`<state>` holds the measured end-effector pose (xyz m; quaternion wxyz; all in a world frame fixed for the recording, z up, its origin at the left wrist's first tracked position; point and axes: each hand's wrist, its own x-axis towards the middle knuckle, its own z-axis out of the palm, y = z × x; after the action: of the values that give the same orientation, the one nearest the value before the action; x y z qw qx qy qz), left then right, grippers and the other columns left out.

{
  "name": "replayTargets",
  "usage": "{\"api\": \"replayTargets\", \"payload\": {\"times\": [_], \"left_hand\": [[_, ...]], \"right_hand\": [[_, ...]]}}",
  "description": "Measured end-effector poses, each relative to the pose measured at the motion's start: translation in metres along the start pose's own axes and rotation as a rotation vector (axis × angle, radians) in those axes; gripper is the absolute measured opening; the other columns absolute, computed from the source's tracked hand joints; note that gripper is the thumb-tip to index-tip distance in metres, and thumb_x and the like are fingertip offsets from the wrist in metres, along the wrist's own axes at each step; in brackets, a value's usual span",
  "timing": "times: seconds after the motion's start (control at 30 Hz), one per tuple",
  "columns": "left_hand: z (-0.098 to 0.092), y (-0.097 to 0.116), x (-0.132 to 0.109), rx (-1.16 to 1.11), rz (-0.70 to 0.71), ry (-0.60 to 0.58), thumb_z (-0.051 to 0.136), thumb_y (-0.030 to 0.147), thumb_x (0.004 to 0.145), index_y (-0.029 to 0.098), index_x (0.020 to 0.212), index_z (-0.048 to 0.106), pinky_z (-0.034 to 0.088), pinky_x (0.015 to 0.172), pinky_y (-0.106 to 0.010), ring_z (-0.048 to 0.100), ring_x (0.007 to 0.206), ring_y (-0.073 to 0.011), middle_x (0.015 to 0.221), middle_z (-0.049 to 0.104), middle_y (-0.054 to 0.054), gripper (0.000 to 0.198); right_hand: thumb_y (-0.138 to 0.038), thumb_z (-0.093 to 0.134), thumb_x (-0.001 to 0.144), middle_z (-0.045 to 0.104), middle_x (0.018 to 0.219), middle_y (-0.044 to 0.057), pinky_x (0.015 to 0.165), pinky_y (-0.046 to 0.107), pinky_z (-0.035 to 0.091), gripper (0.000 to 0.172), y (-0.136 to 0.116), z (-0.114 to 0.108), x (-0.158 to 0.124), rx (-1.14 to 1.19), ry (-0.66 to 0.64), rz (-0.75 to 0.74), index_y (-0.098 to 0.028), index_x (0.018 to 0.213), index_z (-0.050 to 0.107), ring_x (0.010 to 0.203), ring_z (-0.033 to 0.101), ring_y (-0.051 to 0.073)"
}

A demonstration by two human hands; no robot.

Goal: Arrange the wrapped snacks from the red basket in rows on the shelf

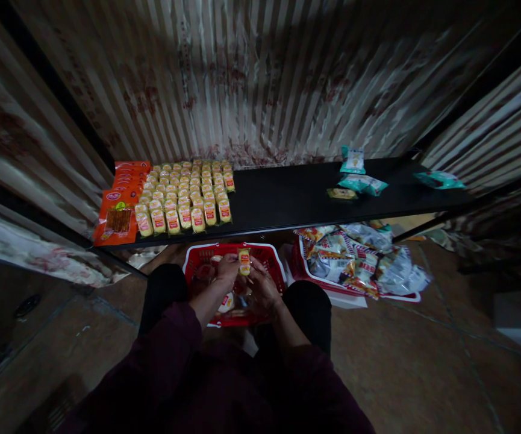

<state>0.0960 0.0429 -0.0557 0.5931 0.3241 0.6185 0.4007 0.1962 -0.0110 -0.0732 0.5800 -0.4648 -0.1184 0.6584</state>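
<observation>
Between my two hands, above a red basket (279, 265) with a white rim, is a small yellow wrapped snack cake (244, 262). My left hand (227, 269) pinches it from the left side, and my right hand (262, 282) has its fingers at the right side of it. Inside the basket lie more packets, partly hidden by my hands and forearms. On the black shelf ahead, rows of the same kind of yellow packets (183, 199) stand close together at the left.
Orange snack bags (118, 211) line the shelf's left end. Teal packets (362, 184) and one yellow packet (342, 193) lie on the black shelf (282, 193) toward the right. A second basket (407, 297), heaped with bagged snacks (355, 259), stands on the floor to the right.
</observation>
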Motion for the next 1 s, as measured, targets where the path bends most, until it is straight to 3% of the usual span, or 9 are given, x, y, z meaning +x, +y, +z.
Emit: {"api": "replayTargets", "payload": {"times": [0.33,0.73,1.0], "left_hand": [[0.000,0.001,0.002,-0.071,-0.010,-0.038,0.069,0.005,0.063,0.015,0.073,0.063,0.046,0.054,-0.019,0.060,0.055,-0.0097,0.065,0.065,0.000,0.015],[0.002,0.001,0.002,-0.063,-0.014,0.001,0.077,0.011,0.059,0.015,0.079,0.066,0.048,0.056,-0.022,0.060,0.055,-0.0109,0.063,0.065,0.000,0.023],[-0.002,0.006,-0.009,-0.081,-0.019,-0.005,0.068,0.002,0.065,0.018,0.109,0.063,0.047,0.056,-0.019,0.058,0.055,-0.0088,0.067,0.063,0.002,0.047]], "right_hand": [[-0.028,0.082,0.057,0.072,0.088,-0.001,0.068,0.026,0.049,0.061,0.001,0.001,0.000,0.027,-0.030,-0.041,-0.029,0.115,0.062,0.076,0.065,0.016],[-0.024,0.082,0.058,0.073,0.088,0.000,0.058,0.025,0.049,0.056,-0.001,0.004,0.000,0.051,-0.011,-0.006,-0.027,0.111,0.063,0.071,0.065,0.016],[-0.029,0.081,0.058,0.073,0.087,-0.001,0.063,0.023,0.049,0.050,0.005,-0.005,0.005,0.019,0.000,0.000,-0.027,0.106,0.065,0.073,0.065,0.014]]}}
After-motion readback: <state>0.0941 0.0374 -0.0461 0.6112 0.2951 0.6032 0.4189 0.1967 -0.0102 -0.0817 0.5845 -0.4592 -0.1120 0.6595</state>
